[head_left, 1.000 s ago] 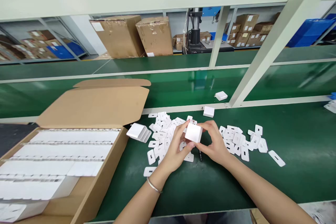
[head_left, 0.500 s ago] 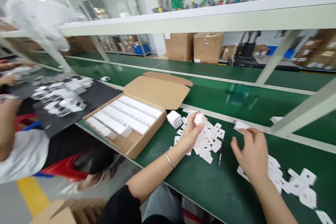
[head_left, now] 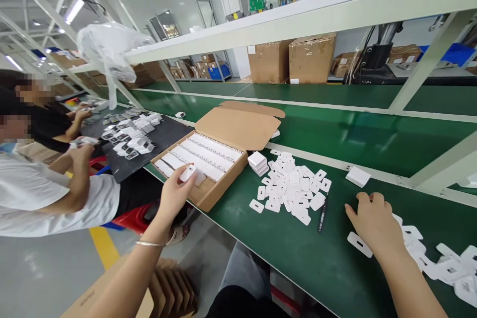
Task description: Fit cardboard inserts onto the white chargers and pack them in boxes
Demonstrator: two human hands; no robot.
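Note:
My left hand (head_left: 174, 193) pinches a small white plastic case (head_left: 188, 173) with a dark slot in its top. It is above the near end of an open cardboard box (head_left: 219, 198), in which white pieces (head_left: 208, 159) lie in rows. My right hand (head_left: 376, 218) is over the green table with its thumb apart and fingers loosely bent, holding nothing visible. Beside its thumb lies a white slotted plate (head_left: 359, 244). A white block (head_left: 357, 177) sits just beyond its fingertips. Between my hands spreads a pile of white slotted plates (head_left: 294, 179).
A black pen-like tool (head_left: 322, 214) lies right of the pile. Stacked white pieces (head_left: 258, 163) stand by the box. More plates (head_left: 450, 269) lie at the right. Shelf posts (head_left: 425, 67) rise behind. At left, co-workers (head_left: 44, 179) sit by a black mat (head_left: 164, 135) with white cases.
My left hand has moved left with the white case, from above the plate pile to the box. My right hand has drawn back from the white block. The view has turned left.

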